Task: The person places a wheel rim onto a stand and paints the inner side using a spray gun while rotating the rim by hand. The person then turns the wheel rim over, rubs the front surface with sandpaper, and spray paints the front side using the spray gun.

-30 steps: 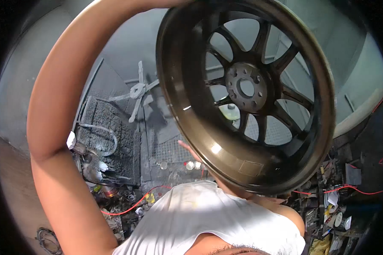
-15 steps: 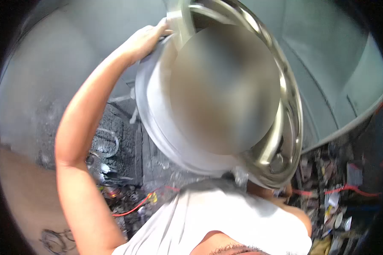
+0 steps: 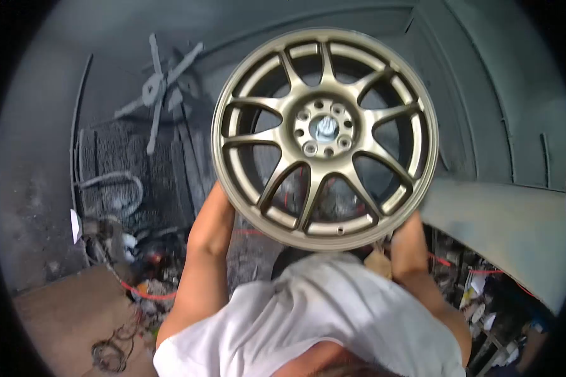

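Note:
A bronze-coloured alloy wheel (image 3: 312, 217) with several split spokes is held up in front of my chest, its spoked face toward me. Bolt holes ring its hub, and something grey shows in the centre bore. My left hand (image 3: 222, 198) is at the wheel's lower left edge, with its fingers hidden behind the rim. At the lower right edge is my right hand (image 3: 410, 227), also largely covered by the rim. Both arms reach up to the wheel from either side and support it.
At the upper left stands a grey, paint-crusted metal stand (image 3: 161, 88) with radiating arms. A red hose (image 3: 148, 294) and a coil of cable (image 3: 109, 356) lie low on the left. A pale panel (image 3: 497, 220) is at the right, above cluttered odds and ends (image 3: 484, 317).
The wheel has turned from a tilted, side-on position to face me. My left hand has moved from its upper left rim down to the lower left. More of the stand now shows.

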A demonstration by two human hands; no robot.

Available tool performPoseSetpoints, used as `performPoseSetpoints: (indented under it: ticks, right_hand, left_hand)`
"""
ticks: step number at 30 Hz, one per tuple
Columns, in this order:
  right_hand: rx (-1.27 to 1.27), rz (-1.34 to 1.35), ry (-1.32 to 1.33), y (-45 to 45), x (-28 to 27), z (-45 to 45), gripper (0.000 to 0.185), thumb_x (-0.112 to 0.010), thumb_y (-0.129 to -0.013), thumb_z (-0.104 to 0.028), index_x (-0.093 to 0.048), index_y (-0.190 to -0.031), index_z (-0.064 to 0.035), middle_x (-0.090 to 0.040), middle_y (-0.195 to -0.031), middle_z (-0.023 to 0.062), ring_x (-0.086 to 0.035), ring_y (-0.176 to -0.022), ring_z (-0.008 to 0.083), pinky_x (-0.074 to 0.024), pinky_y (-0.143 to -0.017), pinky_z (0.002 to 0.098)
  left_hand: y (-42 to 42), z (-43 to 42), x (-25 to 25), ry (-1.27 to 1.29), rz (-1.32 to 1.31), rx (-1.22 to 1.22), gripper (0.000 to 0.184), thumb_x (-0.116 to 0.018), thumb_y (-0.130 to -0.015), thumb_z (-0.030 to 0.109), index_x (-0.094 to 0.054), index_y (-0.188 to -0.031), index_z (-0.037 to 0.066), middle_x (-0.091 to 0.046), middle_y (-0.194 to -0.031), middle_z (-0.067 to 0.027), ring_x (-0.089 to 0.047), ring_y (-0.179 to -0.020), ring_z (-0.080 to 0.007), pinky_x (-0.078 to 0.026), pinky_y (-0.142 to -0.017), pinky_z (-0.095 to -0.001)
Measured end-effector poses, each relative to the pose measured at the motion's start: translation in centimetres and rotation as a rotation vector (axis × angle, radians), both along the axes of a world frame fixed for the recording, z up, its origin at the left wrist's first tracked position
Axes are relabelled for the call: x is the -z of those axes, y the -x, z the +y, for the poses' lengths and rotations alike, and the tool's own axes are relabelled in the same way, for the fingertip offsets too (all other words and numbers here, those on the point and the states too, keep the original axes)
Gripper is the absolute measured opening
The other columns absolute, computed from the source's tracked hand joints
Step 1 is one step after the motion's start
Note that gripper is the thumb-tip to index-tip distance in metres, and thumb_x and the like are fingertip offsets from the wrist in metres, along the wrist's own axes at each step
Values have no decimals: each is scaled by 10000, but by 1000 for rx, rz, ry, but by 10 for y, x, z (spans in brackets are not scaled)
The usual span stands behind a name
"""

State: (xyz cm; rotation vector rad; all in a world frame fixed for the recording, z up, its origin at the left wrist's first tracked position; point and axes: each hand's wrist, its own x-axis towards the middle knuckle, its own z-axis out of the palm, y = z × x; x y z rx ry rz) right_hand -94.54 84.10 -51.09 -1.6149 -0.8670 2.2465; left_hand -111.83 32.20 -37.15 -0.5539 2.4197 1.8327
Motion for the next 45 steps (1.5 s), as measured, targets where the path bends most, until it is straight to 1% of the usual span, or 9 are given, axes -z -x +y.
performPoseSetpoints:
  ticks: [20, 23, 25, 26, 31, 36, 41, 44, 45]
  right_hand:
    - [-165, -225, -182, -4, -23, -7, 637, -482, -1030, -467, -453, -1470, -7, -512, -1411, 255, -533, -1244, 412, -431, -1034, 623]
    - [-246, -274, -230, -23, -25, -28, 639, -483, -1030, -468, -457, -1465, -1, -524, -1398, 263, -550, -1227, 417, -446, -1025, 619]
    - [-359, -332, -276, -48, -24, -56, 640, -483, -1030, -469, -459, -1462, 3, -532, -1388, 268, -561, -1216, 420, -456, -1019, 616]
    - [-440, -369, -296, -64, -20, -72, 640, -483, -1030, -469, -461, -1460, 5, -536, -1384, 271, -567, -1210, 422, -462, -1016, 614]
    - [-1056, -536, -283, -168, 3, -210, 643, -483, -1031, -470, -467, -1452, 16, -556, -1361, 285, -596, -1183, 430, -487, -1001, 606]
    - [-1866, -527, -113, -219, -9, -391, 646, -484, -1032, -472, -474, -1444, 26, -576, -1339, 298, -624, -1155, 439, -512, -986, 598]
    - [-2128, -567, -200, -179, -15, -434, 606, -537, -1006, -443, -544, -1378, 35, -586, -1305, 334, -671, -1037, 474, -590, -813, 556]
    - [-1976, -83, -631, -134, 47, -418, 225, -517, -984, -248, -657, -988, -72, -630, -746, 49, -558, -578, 224, -431, -497, 378]
    - [-1579, 43, -357, -122, 6, -446, 240, -573, -994, -273, -646, -901, -64, -625, -737, 44, -556, -589, 191, -424, -517, 351]
  left_hand:
    - [-59, -40, 40, -41, -13, 39, 354, -631, -948, 280, -670, -1182, 17, -719, -1134, -202, -701, -1016, -272, -547, -827, -413]
    - [-160, -35, 26, 291, -102, 175, 492, -611, -968, 332, -552, -1340, 16, -673, -1226, -274, -641, -1183, -425, -495, -977, -486]
    - [-259, -70, 80, 499, -295, 497, 489, -623, -966, 325, -596, -1324, -7, -610, -1362, -253, -596, -1266, -376, -452, -1067, -456]
    - [-285, -79, 55, 473, -618, 877, 497, -639, -961, 326, -609, -1321, -14, -623, -1362, -222, -578, -1296, -328, -430, -1090, -431]
    - [-334, -227, 85, 6, -637, 1025, 463, -724, -884, 330, -676, -1214, 9, -674, -1275, -177, -620, -1164, -278, -456, -1042, -415]
    - [-370, -393, -22, 835, -57, 242, 244, -649, -866, 205, -698, -852, -34, -689, -823, -270, -688, -794, -442, -534, -732, -501]
    - [-383, -547, -147, 854, 234, -657, 279, -739, -899, 268, -651, -807, 20, -630, -695, -160, -625, -661, -354, -497, -660, -445]
    - [-387, -648, -157, 1200, 216, -710, 569, -829, -804, 399, -607, -1111, -27, -635, -1094, -253, -606, -1057, -413, -470, -930, -477]
    - [-386, -680, -150, 1154, 117, -669, 713, -822, -790, 498, -607, -1177, -60, -635, -1164, -280, -601, -1133, -425, -463, -994, -477]
